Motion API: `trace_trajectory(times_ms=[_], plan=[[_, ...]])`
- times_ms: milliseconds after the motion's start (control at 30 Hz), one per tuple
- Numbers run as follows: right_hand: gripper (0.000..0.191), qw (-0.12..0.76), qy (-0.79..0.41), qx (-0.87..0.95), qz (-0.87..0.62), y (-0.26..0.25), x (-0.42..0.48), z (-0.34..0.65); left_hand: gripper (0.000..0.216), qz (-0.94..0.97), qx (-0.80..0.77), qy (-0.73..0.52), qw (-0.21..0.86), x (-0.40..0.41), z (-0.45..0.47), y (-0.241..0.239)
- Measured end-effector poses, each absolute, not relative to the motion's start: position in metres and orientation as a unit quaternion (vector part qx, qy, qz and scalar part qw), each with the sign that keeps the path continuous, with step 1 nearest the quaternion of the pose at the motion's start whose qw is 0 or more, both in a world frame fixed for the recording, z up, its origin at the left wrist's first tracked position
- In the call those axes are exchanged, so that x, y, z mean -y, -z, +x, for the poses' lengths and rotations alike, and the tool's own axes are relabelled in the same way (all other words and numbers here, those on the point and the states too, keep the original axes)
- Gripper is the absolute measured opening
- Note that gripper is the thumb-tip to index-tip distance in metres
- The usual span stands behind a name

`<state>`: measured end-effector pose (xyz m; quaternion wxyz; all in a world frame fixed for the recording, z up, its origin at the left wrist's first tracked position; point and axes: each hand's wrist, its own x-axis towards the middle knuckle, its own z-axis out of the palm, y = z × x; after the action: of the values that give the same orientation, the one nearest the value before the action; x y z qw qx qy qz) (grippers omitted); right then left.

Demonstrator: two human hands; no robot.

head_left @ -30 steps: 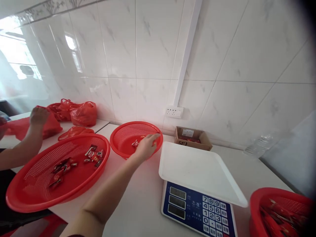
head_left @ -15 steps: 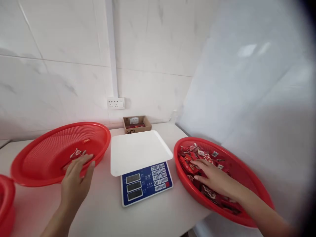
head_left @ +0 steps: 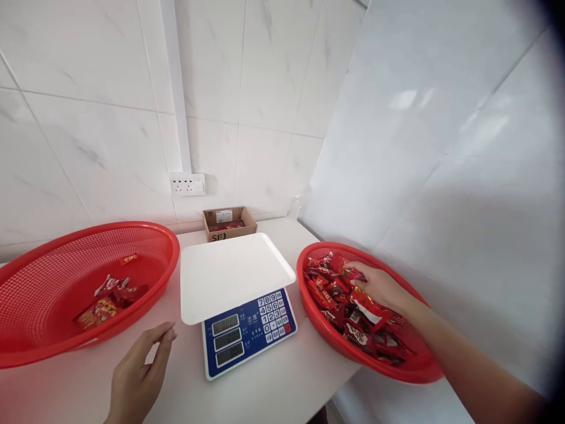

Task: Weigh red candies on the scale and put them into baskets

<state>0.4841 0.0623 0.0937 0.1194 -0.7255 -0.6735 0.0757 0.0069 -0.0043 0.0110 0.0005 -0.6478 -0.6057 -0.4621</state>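
My right hand [head_left: 375, 287] reaches into the right-hand red plastic basket [head_left: 309, 303], which holds a heap of small wrapped snack packets [head_left: 322, 294], mostly red. Between its fingertips is one reddish snack packet [head_left: 354, 274], at the top of the heap. Over the table, left of the scale, my left hand [head_left: 143, 368] has thumb and forefinger tips together, and no object shows in them. The digital scale [head_left: 247, 338] has a white weighing plate [head_left: 236, 274] with nothing on it. Several packets [head_left: 99, 312] lie in the left red basket [head_left: 39, 259].
Behind the scale, against the tiled wall, stands an open cardboard box [head_left: 241, 231] with red packets inside. A clear cup-like object [head_left: 293, 207] is in the corner. A wall socket [head_left: 188, 184] is above the table [head_left: 282, 388].
The view has shifted right. My left hand has moved away from the left basket, its fingertips now together. My right hand has closed on a packet in the right basket.
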Motion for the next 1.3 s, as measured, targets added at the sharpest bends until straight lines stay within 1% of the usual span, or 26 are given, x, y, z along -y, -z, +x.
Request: trace_trajectory(times_ms=[133, 267, 433, 600, 667, 767, 867, 1000, 1100, 1167, 1233, 1300], plan=[[0.038, 0.159, -0.056, 0.659, -0.733, -0.112, -0.063, 0.485, 0.020, -0.651, 0.595, 0.472, -0.011, 0.003, 0.007, -0.008], [0.038, 0.165, -0.072, 0.639, -0.748, -0.122, -0.066, 0.484, 0.019, -0.662, 0.585, 0.467, -0.025, 0.000, 0.006, -0.006], [0.032, 0.174, -0.064, 0.647, -0.740, -0.123, -0.069, 0.486, 0.025, -0.666, 0.564, 0.486, -0.038, -0.001, 0.007, -0.007], [0.034, 0.184, -0.038, 0.631, -0.753, -0.131, -0.071, 0.482, 0.026, -0.665, 0.564, 0.487, -0.044, -0.001, 0.008, -0.006], [0.034, 0.203, -0.042, 0.621, -0.756, -0.137, -0.072, 0.472, 0.026, -0.666, 0.562, 0.487, -0.061, -0.001, 0.008, -0.004], [0.033, 0.244, -0.095, 0.631, -0.730, -0.146, -0.076, 0.446, 0.023, -0.667, 0.555, 0.491, -0.079, -0.001, 0.008, -0.002], [0.030, 0.269, -0.162, 0.675, -0.668, -0.147, -0.085, 0.409, 0.020, -0.670, 0.548, 0.496, -0.070, -0.002, 0.008, -0.003], [0.024, 0.285, -0.275, 0.726, -0.562, -0.135, -0.105, 0.355, 0.018, -0.674, 0.543, 0.497, -0.059, -0.002, 0.009, -0.003], [0.021, 0.289, -0.370, 0.716, -0.516, -0.122, -0.123, 0.322, 0.019, -0.671, 0.547, 0.496, -0.063, -0.001, 0.009, -0.003], [0.018, 0.293, -0.365, 0.711, -0.525, -0.114, -0.135, 0.307, 0.020, -0.671, 0.551, 0.493, -0.067, 0.000, 0.008, -0.003], [0.016, 0.299, -0.328, 0.718, -0.536, -0.109, -0.142, 0.295, 0.020, -0.669, 0.555, 0.489, -0.071, 0.000, 0.009, -0.004], [0.017, 0.298, -0.325, 0.722, -0.534, -0.106, -0.144, 0.286, 0.020, -0.668, 0.558, 0.487, -0.076, 0.001, 0.009, -0.005]])
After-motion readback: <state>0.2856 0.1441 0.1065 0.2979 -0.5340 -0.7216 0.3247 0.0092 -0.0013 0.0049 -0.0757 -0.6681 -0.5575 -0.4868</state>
